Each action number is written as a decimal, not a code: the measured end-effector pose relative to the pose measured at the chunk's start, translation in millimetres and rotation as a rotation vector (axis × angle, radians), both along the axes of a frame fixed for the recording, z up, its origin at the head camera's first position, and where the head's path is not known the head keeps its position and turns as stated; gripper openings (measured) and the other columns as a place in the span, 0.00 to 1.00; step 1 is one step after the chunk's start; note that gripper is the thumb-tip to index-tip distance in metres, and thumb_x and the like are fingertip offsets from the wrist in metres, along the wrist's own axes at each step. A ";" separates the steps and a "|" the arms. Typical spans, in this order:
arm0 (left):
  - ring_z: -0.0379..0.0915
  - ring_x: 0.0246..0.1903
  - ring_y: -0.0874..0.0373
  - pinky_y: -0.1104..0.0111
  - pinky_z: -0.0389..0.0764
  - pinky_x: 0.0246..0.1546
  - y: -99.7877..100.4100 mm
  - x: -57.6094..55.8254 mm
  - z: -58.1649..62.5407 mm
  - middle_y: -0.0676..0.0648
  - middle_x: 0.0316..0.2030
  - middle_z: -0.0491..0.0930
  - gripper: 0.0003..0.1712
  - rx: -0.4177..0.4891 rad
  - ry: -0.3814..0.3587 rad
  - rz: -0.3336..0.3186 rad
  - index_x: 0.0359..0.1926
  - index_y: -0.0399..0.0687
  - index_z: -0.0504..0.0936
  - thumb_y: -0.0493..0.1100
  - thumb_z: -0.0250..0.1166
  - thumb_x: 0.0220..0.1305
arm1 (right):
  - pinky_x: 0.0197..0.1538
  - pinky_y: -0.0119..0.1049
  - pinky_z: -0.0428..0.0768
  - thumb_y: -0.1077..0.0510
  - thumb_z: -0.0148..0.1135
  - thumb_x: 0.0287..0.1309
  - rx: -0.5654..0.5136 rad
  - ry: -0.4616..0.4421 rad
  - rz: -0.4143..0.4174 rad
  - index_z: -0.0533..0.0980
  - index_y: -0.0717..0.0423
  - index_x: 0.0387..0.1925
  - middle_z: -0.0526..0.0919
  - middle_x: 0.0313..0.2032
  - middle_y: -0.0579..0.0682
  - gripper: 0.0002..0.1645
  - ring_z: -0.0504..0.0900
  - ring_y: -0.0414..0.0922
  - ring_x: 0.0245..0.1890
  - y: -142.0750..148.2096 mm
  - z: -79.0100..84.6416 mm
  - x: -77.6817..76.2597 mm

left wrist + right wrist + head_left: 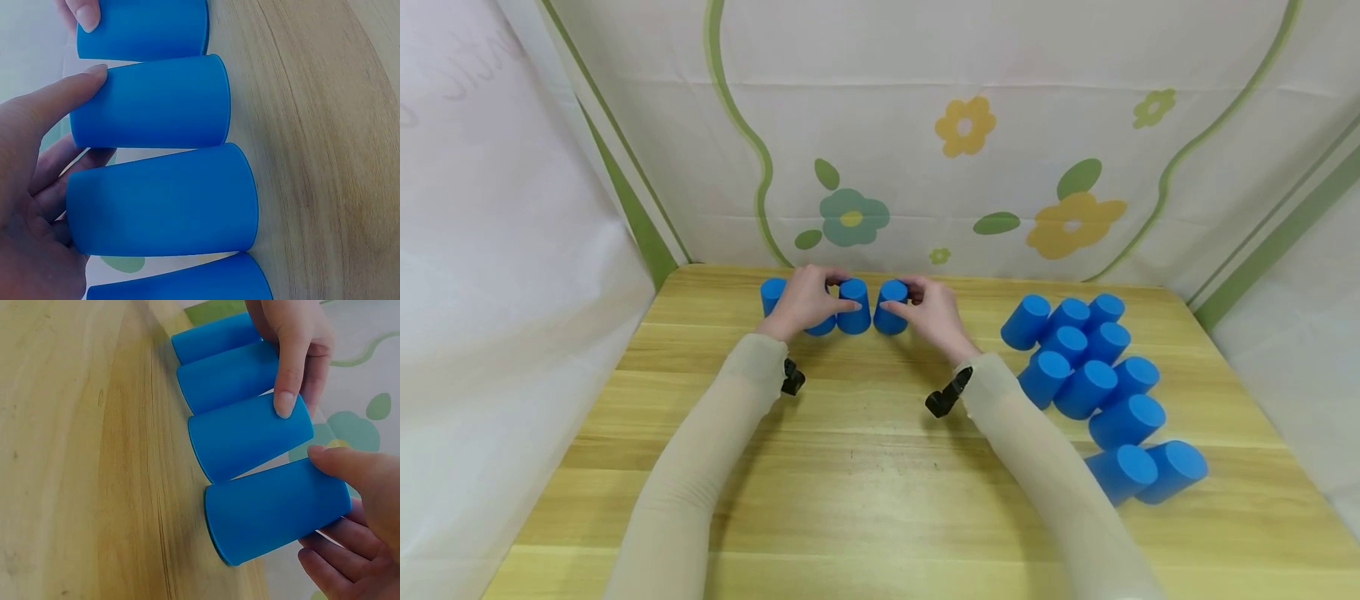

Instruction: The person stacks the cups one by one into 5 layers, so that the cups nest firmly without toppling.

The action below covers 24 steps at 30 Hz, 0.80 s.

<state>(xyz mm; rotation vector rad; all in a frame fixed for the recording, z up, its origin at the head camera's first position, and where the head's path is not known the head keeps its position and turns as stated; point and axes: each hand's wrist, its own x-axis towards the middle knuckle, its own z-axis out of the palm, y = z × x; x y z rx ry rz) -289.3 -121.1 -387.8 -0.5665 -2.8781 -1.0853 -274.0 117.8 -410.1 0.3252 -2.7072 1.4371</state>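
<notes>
Four blue cups stand upside down in a row near the table's back edge. My left hand (803, 302) pinches the third cup (853, 308) from the left near its narrow top, thumb in front and fingers behind. Beside it, my right hand (934, 315) holds the rightmost cup (891, 308) the same way. In the right wrist view a narrow gap parts the tops of the right hand's cup (275, 509) and the left hand's cup (244, 434). The leftmost cup (771, 293) and its neighbour (822, 323) stand partly behind my left hand.
Several more blue cups (1086, 387) stand upside down in a loose cluster on the right of the wooden table (850, 500). My right forearm partly covers the nearest ones. A flower-printed curtain (925, 183) hangs behind the table.
</notes>
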 end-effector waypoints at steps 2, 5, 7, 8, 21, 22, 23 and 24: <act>0.77 0.55 0.45 0.55 0.78 0.54 0.0 0.2 0.2 0.44 0.53 0.83 0.28 -0.001 -0.003 -0.001 0.58 0.44 0.84 0.50 0.77 0.60 | 0.54 0.43 0.81 0.49 0.75 0.60 0.001 -0.003 -0.001 0.79 0.57 0.61 0.85 0.51 0.54 0.31 0.82 0.49 0.50 -1.5 0.0 -1.5; 0.77 0.55 0.45 0.54 0.78 0.54 0.0 0.2 0.3 0.43 0.54 0.83 0.29 -0.003 -0.005 -0.005 0.59 0.43 0.84 0.50 0.77 0.60 | 0.54 0.43 0.81 0.49 0.75 0.60 -0.007 -0.012 -0.002 0.79 0.57 0.61 0.85 0.51 0.54 0.31 0.82 0.48 0.50 -3.3 -0.2 -3.5; 0.76 0.55 0.45 0.54 0.78 0.55 -0.1 0.3 0.4 0.43 0.54 0.83 0.29 -0.003 -0.006 -0.006 0.59 0.43 0.84 0.50 0.77 0.60 | 0.53 0.43 0.81 0.49 0.75 0.60 -0.012 -0.016 -0.004 0.79 0.57 0.61 0.85 0.51 0.54 0.31 0.82 0.48 0.50 -4.2 -0.3 -4.3; 0.76 0.56 0.44 0.54 0.78 0.55 0.0 0.2 0.5 0.43 0.54 0.83 0.29 -0.002 -0.006 -0.006 0.59 0.43 0.84 0.50 0.77 0.60 | 0.53 0.43 0.81 0.49 0.75 0.60 -0.014 -0.017 -0.005 0.79 0.57 0.61 0.85 0.51 0.54 0.31 0.82 0.47 0.49 -4.6 -0.5 -4.5; 0.76 0.55 0.45 0.55 0.77 0.54 -0.1 0.8 1.2 0.44 0.54 0.82 0.30 -0.004 -0.021 0.003 0.59 0.43 0.83 0.50 0.78 0.59 | 0.56 0.44 0.80 0.48 0.76 0.59 -0.027 -0.010 -0.003 0.77 0.57 0.64 0.84 0.54 0.55 0.35 0.82 0.50 0.53 -3.3 -4.7 -4.9; 0.76 0.55 0.45 0.54 0.77 0.55 0.3 0.6 1.0 0.44 0.54 0.82 0.31 -0.006 -0.024 0.001 0.60 0.43 0.83 0.50 0.78 0.58 | 0.57 0.44 0.79 0.48 0.76 0.59 -0.029 -0.016 -0.006 0.76 0.57 0.65 0.83 0.55 0.55 0.36 0.81 0.50 0.55 -2.1 -4.7 -4.2; 0.76 0.56 0.45 0.54 0.77 0.56 0.6 0.3 0.8 0.44 0.55 0.82 0.32 -0.009 -0.027 -0.002 0.60 0.43 0.82 0.51 0.79 0.58 | 0.59 0.44 0.79 0.47 0.76 0.58 -0.032 -0.024 -0.008 0.75 0.56 0.66 0.82 0.57 0.56 0.38 0.81 0.51 0.57 -0.8 -4.4 -3.3; 0.75 0.56 0.45 0.53 0.77 0.56 0.8 0.2 0.7 0.44 0.55 0.82 0.33 -0.011 -0.028 -0.005 0.61 0.42 0.82 0.51 0.79 0.57 | 0.60 0.44 0.78 0.45 0.76 0.58 -0.037 -0.035 -0.011 0.74 0.56 0.67 0.81 0.59 0.56 0.39 0.80 0.51 0.58 0.9 -4.1 -2.6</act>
